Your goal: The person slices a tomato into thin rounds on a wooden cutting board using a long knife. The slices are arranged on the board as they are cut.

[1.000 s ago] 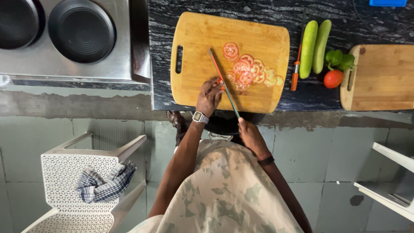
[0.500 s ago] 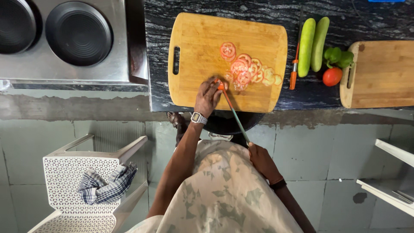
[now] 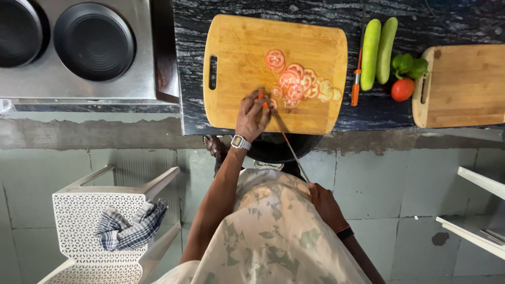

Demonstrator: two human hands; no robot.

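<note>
Head view: left hand (image 3: 252,114) pinches a tomato end (image 3: 261,98) at twelve o'clock; right hand (image 3: 325,205) grips the knife (image 3: 288,143). Fingers near the blade risk a nick.

Grey tiled floor (image 3: 400,189), white chair (image 3: 100,221)

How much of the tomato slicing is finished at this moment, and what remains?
Done: a pile of tomato slices lies on the cutting board. In hand: the left hand pins a small tomato end piece, while the right hand holds the knife drawn off the board. Left: a whole tomato, two cucumbers and a green pepper, all uncut.
</note>
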